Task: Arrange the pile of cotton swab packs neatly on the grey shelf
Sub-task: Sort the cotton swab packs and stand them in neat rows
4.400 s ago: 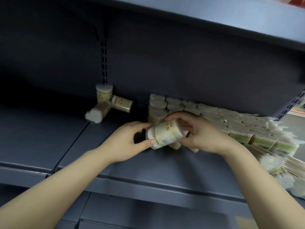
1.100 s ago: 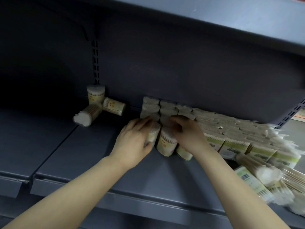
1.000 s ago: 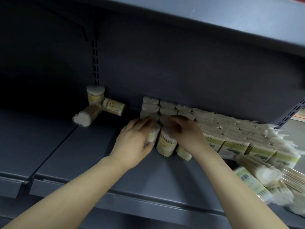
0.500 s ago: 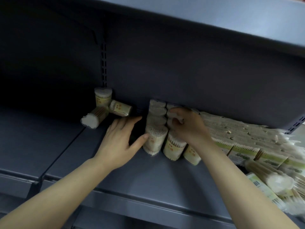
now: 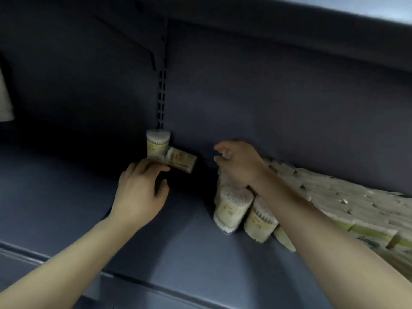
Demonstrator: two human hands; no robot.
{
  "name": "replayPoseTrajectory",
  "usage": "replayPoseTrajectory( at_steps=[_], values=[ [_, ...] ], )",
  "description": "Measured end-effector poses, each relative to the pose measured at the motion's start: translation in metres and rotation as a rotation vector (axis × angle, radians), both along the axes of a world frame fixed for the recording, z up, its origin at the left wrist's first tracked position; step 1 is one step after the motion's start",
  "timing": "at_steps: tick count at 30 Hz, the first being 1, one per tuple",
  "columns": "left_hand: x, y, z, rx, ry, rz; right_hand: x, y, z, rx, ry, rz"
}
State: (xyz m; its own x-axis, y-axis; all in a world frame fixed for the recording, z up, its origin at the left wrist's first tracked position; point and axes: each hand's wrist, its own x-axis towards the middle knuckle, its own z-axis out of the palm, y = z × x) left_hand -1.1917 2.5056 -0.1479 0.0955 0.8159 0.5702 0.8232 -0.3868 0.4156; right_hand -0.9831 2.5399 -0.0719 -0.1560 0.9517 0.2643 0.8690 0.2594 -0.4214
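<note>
Grey steel made up the whole scene: the grey shelf ran wide and bare on its left part, with its front lip crossing low in the view and an upper shelf overhanging. A slotted upright split the back panel.

Against that upright stood one upright swab pack, and a toppled pack lay on its side touching it. The left hand reached in there, fingers extended, fingertips on or just beside the toppled pack; a third pack seemed hidden beneath them, too covered to tell. Its grip looked released, not wrapped around anything.

An open strip of shelf lay between that small cluster and the ordered rows of cotton swab packs to the right, which stood near the front edge. The right hand hovered over the back of those rows, fingers loosely curled; whether its grip held a pack could not be told. Further right, the loose pile sprawled along the back wall to the frame edge
</note>
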Motion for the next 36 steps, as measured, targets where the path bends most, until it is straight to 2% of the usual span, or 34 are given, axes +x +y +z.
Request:
replayPoseTrajectory(
  at_steps=[6,12,17,22,32,36],
  values=[
    [-0.009,0.019,-0.003,-0.018,-0.044,0.090,-0.018,0.033,-0.004,-0.106,-0.066,0.057],
    [-0.012,0.035,-0.009,-0.112,0.006,0.085,-0.037,0.063,-0.015,-0.180,-0.357,0.070],
    [-0.011,0.040,-0.011,-0.101,0.025,0.096,-0.046,0.076,-0.023,-0.210,-0.512,0.079],
    [-0.012,0.039,-0.010,-0.090,0.034,0.115,-0.050,0.078,-0.022,-0.228,-0.547,0.063],
    [-0.015,0.030,-0.006,-0.095,0.073,0.127,-0.059,0.064,-0.015,-0.303,-0.490,0.096],
    [-0.014,0.026,-0.011,-0.072,0.088,0.106,-0.059,0.058,-0.015,-0.230,-0.538,0.087]
  ],
)
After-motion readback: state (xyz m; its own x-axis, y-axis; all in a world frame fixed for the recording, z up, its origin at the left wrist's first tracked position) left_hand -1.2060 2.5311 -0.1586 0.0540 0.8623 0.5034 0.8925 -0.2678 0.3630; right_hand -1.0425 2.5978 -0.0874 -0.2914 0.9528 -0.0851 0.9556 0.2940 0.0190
